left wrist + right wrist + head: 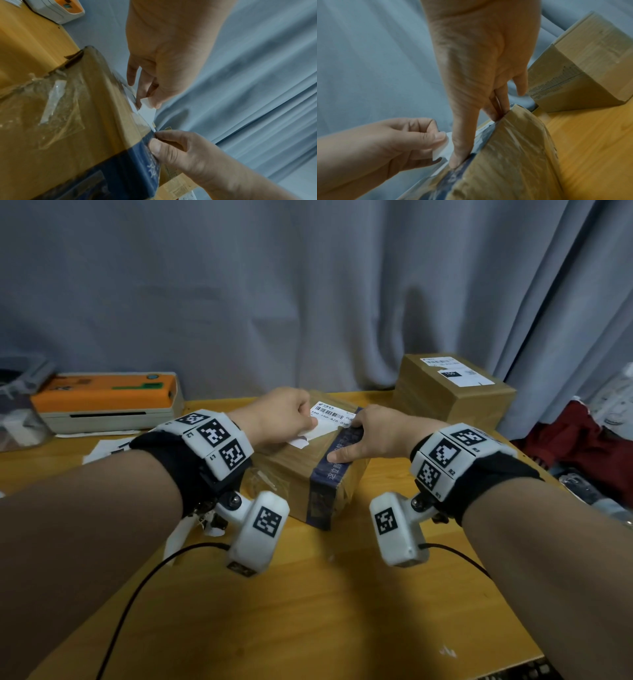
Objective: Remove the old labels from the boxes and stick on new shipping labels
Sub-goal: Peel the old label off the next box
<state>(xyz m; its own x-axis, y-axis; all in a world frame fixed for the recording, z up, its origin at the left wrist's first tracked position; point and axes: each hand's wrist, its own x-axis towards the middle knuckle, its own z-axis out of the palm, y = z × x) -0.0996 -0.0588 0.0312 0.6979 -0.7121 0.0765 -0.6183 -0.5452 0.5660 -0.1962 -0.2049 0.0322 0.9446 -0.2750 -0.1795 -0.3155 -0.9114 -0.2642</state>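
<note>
I'm pinching the label (330, 414) corner with my left hand (277, 416), right hand (376, 433) pressing the box (291, 470) flat-fingered; yanking risks tearing it.

Counting what's showing up here: two cardboard boxes are sitting on one table (308, 611), the near box (298, 474) and the far box (445, 402). Two hands are showing, left hand (277, 416) and right hand (380, 433). I'm getting three white labels: the near label (330, 414), plus an upper label (440, 360) and a lower label (466, 376) on the far box. One label printer (106, 402) too.
</note>
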